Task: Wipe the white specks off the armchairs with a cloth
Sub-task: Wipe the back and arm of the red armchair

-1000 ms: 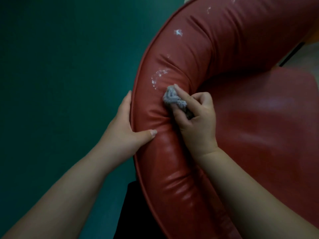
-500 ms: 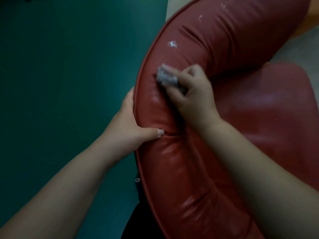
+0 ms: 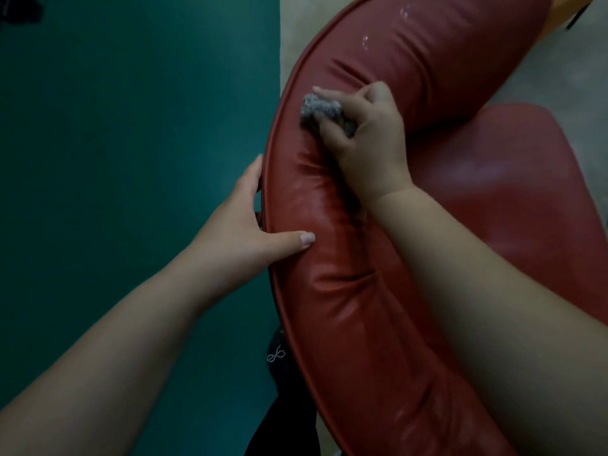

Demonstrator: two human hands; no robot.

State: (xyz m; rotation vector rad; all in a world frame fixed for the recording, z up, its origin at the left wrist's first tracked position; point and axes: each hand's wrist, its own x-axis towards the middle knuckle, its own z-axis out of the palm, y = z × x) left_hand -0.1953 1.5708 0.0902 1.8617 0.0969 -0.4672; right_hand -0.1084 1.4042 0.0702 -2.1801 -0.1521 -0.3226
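The right hand (image 3: 365, 143) grips a bunched grey cloth (image 3: 320, 110) and presses it on the red armchair (image 3: 345, 307) backrest roll — the left hand (image 3: 243, 225) rests on the outer edge, thumb on top. White specks (image 3: 365, 42) lie farther along.

Dim, murky, colours muted. Soft sheen on the red armchair (image 3: 345, 291) cushion and seat, dull highlights along creases. Dark shadow under the right hand (image 3: 368, 143). Slight blur; wide-angle bending towards edges.
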